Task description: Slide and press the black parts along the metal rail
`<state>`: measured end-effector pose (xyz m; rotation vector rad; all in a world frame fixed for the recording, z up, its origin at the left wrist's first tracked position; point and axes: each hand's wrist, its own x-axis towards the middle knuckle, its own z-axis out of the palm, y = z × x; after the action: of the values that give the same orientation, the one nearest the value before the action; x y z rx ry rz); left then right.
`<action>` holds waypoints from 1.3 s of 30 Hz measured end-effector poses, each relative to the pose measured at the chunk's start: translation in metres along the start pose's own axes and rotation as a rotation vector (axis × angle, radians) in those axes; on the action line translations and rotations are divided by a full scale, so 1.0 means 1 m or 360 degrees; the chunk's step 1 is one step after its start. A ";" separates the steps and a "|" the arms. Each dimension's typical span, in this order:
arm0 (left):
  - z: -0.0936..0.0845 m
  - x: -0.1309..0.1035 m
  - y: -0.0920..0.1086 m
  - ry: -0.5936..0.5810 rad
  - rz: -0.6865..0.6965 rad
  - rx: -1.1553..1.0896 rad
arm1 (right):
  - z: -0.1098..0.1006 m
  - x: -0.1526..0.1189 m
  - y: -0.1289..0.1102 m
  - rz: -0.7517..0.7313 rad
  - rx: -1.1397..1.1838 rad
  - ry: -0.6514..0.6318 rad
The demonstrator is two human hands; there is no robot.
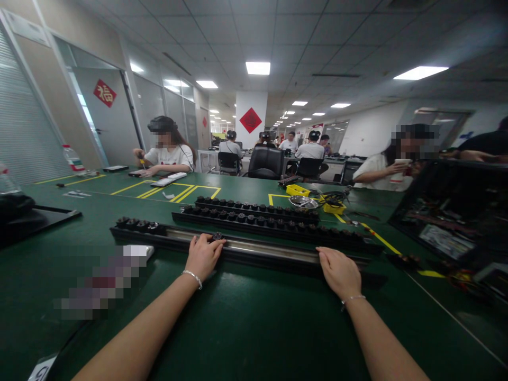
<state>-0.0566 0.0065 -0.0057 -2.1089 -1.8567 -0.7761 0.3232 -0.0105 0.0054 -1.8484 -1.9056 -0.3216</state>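
A long black rail (pixel 262 258) with a shiny metal channel lies across the green table before me. Several dark knob-like parts (pixel 139 224) sit in its left end. My left hand (pixel 203 258) is at the rail's middle, its fingers closed on one small black knob-like part (pixel 217 236) in the channel. Farther right, my right hand (pixel 341 272) grips the same rail, thumb along the near side and fingers bent over it. Behind it lie two more black rails, a nearer one (pixel 337 236) and a farther one (pixel 309 217), both lined with similar parts.
A metal bowl (pixel 304 202) and yellow trays (pixel 297 190) stand behind the rails. A dark open case (pixel 432 211) is at the right, a black tray (pixel 35 225) at the left. A blurred-out object (pixel 103 283) lies near my left forearm. A co-worker (pixel 170 151) sits across the table.
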 end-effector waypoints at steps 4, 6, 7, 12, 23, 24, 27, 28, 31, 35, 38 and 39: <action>-0.001 0.000 0.001 0.0002 0.0009 0.0000 | 0.000 -0.001 0.000 -0.0002 0.0000 0.0019; -0.001 0.000 0.001 0.0009 0.0026 -0.0012 | 0.000 -0.001 -0.001 0.0008 0.0000 0.0018; 0.000 -0.001 0.001 0.0011 0.0036 -0.0020 | 0.000 -0.002 -0.001 0.0013 0.0001 0.0016; 0.001 -0.001 0.004 -0.0002 0.0075 -0.0033 | -0.001 -0.002 -0.001 0.0025 0.0014 -0.0008; 0.001 -0.003 0.007 -0.0016 0.0121 -0.0032 | -0.003 -0.001 -0.003 0.0050 0.0014 -0.0029; 0.001 -0.003 0.007 -0.0018 0.0127 -0.0031 | -0.003 -0.001 -0.003 0.0051 0.0015 -0.0030; 0.001 -0.003 0.008 -0.0012 0.0139 -0.0031 | -0.002 -0.001 -0.002 0.0060 0.0017 -0.0034; 0.001 -0.003 0.008 -0.0009 0.0146 -0.0033 | -0.002 -0.001 -0.001 0.0056 0.0016 -0.0030; 0.002 -0.003 0.008 0.0006 0.0186 -0.0037 | 0.000 0.000 -0.001 0.0022 0.0006 0.0002; 0.003 -0.003 0.008 0.0029 0.0247 -0.0046 | 0.000 -0.001 -0.001 0.0004 -0.0006 0.0025; 0.003 -0.003 0.008 0.0059 0.0273 -0.0062 | 0.000 -0.001 -0.001 0.0007 -0.0012 0.0018; 0.003 -0.003 0.008 0.0068 0.0280 -0.0068 | 0.000 -0.001 -0.001 0.0009 -0.0012 0.0016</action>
<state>-0.0485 0.0045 -0.0081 -2.2263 -1.6204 -0.8186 0.3227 -0.0110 0.0050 -1.8534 -1.8943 -0.3360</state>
